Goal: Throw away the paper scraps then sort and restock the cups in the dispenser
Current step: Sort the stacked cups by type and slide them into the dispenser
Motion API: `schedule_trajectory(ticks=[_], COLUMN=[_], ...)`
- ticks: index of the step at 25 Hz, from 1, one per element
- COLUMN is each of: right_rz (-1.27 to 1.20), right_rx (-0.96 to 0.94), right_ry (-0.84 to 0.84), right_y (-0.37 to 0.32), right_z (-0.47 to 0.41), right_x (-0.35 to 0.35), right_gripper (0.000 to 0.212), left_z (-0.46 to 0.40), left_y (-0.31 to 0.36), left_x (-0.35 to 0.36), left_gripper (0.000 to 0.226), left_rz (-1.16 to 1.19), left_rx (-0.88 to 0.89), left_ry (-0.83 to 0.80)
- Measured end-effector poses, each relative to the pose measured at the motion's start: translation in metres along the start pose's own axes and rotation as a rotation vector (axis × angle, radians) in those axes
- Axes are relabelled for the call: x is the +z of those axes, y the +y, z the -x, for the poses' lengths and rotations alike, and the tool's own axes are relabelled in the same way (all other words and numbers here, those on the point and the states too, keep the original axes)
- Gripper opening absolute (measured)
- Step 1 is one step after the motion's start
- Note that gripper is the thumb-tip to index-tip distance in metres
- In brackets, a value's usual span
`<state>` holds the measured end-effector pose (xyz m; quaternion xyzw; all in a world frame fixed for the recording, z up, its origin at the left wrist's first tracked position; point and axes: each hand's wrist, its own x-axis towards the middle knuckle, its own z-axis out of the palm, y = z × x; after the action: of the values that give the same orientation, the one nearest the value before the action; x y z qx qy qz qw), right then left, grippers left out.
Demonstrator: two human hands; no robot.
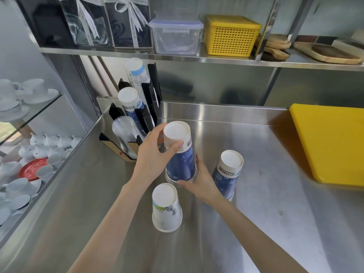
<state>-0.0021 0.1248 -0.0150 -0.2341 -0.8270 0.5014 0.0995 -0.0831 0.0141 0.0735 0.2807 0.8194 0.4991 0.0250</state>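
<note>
Inverted blue cup stack [180,154], base up, long axis near vertical and tilted slightly, on the steel counter [266,203] just right of the black dispenser [137,119]. Left hand [153,156] curls its fingers around the upper wall; right hand [199,182] cups the clear rim at the bottom. A band of characters circles the top, unreadable. 2 more inverted cups stand near: a white cup [166,208] in front, a blue cup [227,174] to the right. The dispenser holds 3 stacks. A yellow board [331,142] lies far right.
</note>
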Motion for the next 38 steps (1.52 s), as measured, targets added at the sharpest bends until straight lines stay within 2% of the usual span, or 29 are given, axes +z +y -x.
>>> schedule_trajectory(ticks=[3, 7, 15, 24, 27, 31, 34, 38], right_rz=[-0.049, -0.05, 0.203, 0.213, 0.179, 0.038, -0.031, -0.029], right_rx=[0.037, 0.021, 0.152, 0.202, 0.134, -0.116, -0.274, -0.36], right_ry=[0.03, 0.056, -0.095, -0.17, -0.114, 0.076, 0.27, 0.29], right_y=[0.005, 0.005, 0.038, 0.041, 0.024, -0.015, -0.048, -0.077], right_z=[-0.006, -0.01, -0.011, -0.017, -0.013, 0.011, 0.027, 0.04], right_x=[0.012, 0.012, 0.032, 0.036, 0.016, -0.023, -0.049, -0.072], right_gripper=[0.103, 0.084, 0.076, 0.067, 0.069, 0.068, 0.069, 0.066], left_z=[-0.004, -0.01, -0.021, -0.016, -0.014, -0.011, -0.006, 0.013], left_y=[0.005, 0.009, 0.015, 0.011, 0.016, 0.025, 0.034, 0.048], left_x=[-0.005, -0.012, -0.037, -0.043, -0.041, -0.04, -0.034, -0.022], left_gripper=[0.058, 0.057, 0.048, 0.048, 0.047, 0.048, 0.051, 0.058], left_rz=[-0.019, 0.005, 0.068, 0.092, 0.117, 0.119, 0.107, 0.128], left_rx=[0.024, 0.03, 0.001, -0.018, 0.007, 0.055, 0.092, 0.152], left_ry=[0.013, 0.038, 0.123, 0.138, 0.161, 0.169, 0.093, -0.023])
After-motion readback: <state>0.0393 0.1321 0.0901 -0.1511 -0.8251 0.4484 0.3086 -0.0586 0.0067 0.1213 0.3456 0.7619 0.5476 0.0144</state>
